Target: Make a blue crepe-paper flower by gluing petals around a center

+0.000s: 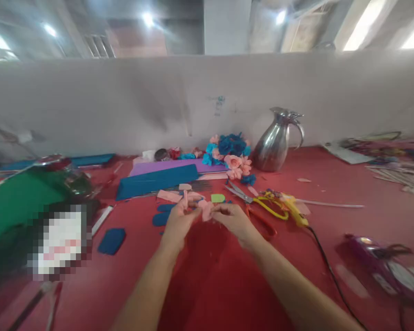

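Observation:
A small pink petal-shaped piece [206, 210], thin like foam sheet or paper, is pinched between both hands over the red table. My left hand [179, 223] closes its fingertips on the piece's left side. From the right, my right hand [233, 220] grips the other edge with thumb and fingers together. Just beyond the hands lie pink strips [169, 196] and a light green rounded piece [218, 198]. Blue rounded pieces [160, 219] rest beside my left hand, partly covered by it. Scissors with yellow handles [241, 194] lie beyond my right hand.
Blue and pink flowers [232, 146] stand near a metal jug [273, 142] by the wall. A yellow glue gun [297, 212] trails a black cord. Also here are red-handled pliers or cutters [267, 227], a blue sheet [158, 180] and a purple device [382, 264].

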The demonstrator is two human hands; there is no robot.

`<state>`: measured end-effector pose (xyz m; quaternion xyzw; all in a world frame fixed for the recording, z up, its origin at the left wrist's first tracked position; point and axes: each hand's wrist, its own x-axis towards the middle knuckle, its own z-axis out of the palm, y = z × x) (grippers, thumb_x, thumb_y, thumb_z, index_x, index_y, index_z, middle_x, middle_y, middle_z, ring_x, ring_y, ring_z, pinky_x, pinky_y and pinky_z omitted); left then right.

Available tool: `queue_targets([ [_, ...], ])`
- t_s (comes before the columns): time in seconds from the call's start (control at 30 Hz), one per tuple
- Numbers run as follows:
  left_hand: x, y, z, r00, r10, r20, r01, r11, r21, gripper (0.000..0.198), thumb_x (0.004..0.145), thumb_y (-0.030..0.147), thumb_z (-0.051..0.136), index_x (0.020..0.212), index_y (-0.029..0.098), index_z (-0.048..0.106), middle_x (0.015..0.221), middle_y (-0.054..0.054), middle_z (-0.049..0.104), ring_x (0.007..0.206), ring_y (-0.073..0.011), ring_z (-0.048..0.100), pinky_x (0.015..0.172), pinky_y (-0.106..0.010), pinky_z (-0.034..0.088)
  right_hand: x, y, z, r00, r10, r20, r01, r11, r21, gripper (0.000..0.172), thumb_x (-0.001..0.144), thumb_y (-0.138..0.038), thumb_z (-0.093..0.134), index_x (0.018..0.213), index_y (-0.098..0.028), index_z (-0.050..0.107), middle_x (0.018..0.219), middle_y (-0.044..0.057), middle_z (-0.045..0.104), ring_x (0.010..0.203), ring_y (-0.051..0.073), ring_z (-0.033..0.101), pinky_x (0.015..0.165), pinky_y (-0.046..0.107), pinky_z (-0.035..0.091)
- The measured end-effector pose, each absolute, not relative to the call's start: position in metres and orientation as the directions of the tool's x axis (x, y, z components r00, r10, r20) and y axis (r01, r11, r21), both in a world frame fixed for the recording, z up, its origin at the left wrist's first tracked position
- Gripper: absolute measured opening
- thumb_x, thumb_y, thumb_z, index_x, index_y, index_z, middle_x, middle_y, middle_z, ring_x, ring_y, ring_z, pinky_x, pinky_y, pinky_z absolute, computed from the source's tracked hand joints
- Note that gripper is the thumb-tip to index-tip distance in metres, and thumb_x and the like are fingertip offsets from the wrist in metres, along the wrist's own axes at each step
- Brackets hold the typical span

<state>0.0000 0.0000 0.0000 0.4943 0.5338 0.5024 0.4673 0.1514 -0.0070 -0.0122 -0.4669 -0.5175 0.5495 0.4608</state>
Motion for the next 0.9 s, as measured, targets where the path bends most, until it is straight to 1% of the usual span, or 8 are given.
queue_targets([
  [0.1, 0.002, -0.001, 0.002, -0.208, 0.975, 0.078, 0.130, -0.051, 0.990, 0.021, 0.063, 0.025, 0.067, 0.082, 0.017, 0.067, 0.078, -0.001, 0.064, 0.078, -0.0169, 0.057, 0.078, -0.028, 0.040, 0.155, -0.006, -0.016, -0.070, 0.998, -0.011, 0.058, -0.007, -0.998, 0.019, 0.067, -0.031, 0.056, 0.067, -0.018, 0.071, 0.065, 0.000, 0.067, 0.063, 0.015, 0.057, 0.063, 0.026, 0.041],
  [0.13, 0.003, -0.002, 0.003, -0.212, 0.974, 0.082, 0.145, -0.052, 0.988, 0.017, 0.063, 0.025, 0.068, 0.078, 0.017, 0.067, 0.076, -0.001, 0.064, 0.076, -0.0169, 0.057, 0.077, -0.028, 0.040, 0.156, -0.005, -0.018, -0.054, 0.999, -0.001, 0.072, 0.003, -0.997, 0.020, 0.067, -0.031, 0.056, 0.068, -0.018, 0.071, 0.067, 0.001, 0.068, 0.064, 0.016, 0.058, 0.064, 0.027, 0.042],
  [0.2, 0.007, -0.005, 0.004, -0.146, 0.988, 0.047, 0.168, -0.022, 0.986, 0.013, 0.064, 0.028, 0.068, 0.070, 0.017, 0.067, 0.072, -0.002, 0.066, 0.073, -0.0172, 0.057, 0.074, -0.028, 0.041, 0.156, -0.004, -0.019, -0.030, 0.999, 0.028, 0.082, 0.030, -0.996, 0.020, 0.068, -0.030, 0.056, 0.069, -0.019, 0.072, 0.072, 0.002, 0.071, 0.067, 0.017, 0.060, 0.066, 0.028, 0.044],
  [0.3, 0.011, -0.009, 0.003, -0.040, 0.998, -0.050, 0.144, 0.055, 0.988, 0.019, 0.064, 0.033, 0.070, 0.073, 0.016, 0.071, 0.074, -0.005, 0.071, 0.073, -0.0193, 0.060, 0.070, -0.029, 0.043, 0.156, -0.004, -0.020, -0.030, 0.999, 0.042, 0.044, 0.043, -0.998, 0.018, 0.067, -0.030, 0.057, 0.070, -0.020, 0.072, 0.076, 0.003, 0.072, 0.072, 0.019, 0.063, 0.070, 0.030, 0.046],
  [0.47, 0.012, -0.009, 0.000, -0.067, 0.993, -0.093, 0.089, 0.099, 0.991, 0.020, 0.062, 0.033, 0.073, 0.073, 0.016, 0.072, 0.073, -0.005, 0.072, 0.071, -0.0190, 0.062, 0.070, -0.029, 0.044, 0.154, -0.004, -0.022, -0.019, 1.000, 0.010, 0.023, 0.010, -1.000, 0.016, 0.065, -0.031, 0.062, 0.072, -0.019, 0.071, 0.078, 0.003, 0.072, 0.075, 0.019, 0.065, 0.073, 0.030, 0.047],
  [0.6, 0.012, -0.009, 0.002, -0.045, 0.991, -0.130, 0.023, 0.131, 0.991, 0.019, 0.060, 0.030, 0.075, 0.072, 0.016, 0.073, 0.072, -0.005, 0.072, 0.069, -0.0180, 0.063, 0.068, -0.028, 0.045, 0.153, -0.005, -0.023, -0.031, 1.000, 0.005, 0.024, 0.006, -1.000, 0.017, 0.066, -0.033, 0.063, 0.073, -0.019, 0.070, 0.075, 0.003, 0.071, 0.072, 0.018, 0.064, 0.069, 0.029, 0.048],
  [0.7, 0.013, -0.009, 0.004, -0.032, 0.989, -0.147, -0.005, 0.147, 0.989, 0.019, 0.058, 0.029, 0.076, 0.072, 0.016, 0.073, 0.072, -0.005, 0.073, 0.070, -0.0185, 0.064, 0.069, -0.028, 0.046, 0.154, -0.006, -0.022, -0.061, 0.998, 0.034, 0.053, 0.038, -0.998, 0.016, 0.069, -0.029, 0.056, 0.072, -0.019, 0.067, 0.071, 0.002, 0.069, 0.068, 0.017, 0.064, 0.065, 0.028, 0.048],
  [0.9, 0.013, -0.008, 0.004, -0.050, 0.986, -0.159, 0.049, 0.161, 0.986, 0.015, 0.059, 0.027, 0.073, 0.070, 0.017, 0.075, 0.073, -0.005, 0.074, 0.074, -0.0195, 0.064, 0.072, -0.028, 0.046, 0.154, -0.009, -0.017, -0.071, 0.994, 0.078, 0.155, 0.088, -0.984, 0.015, 0.070, -0.026, 0.051, 0.069, -0.020, 0.065, 0.070, 0.001, 0.068, 0.067, 0.017, 0.065, 0.063, 0.026, 0.047],
])
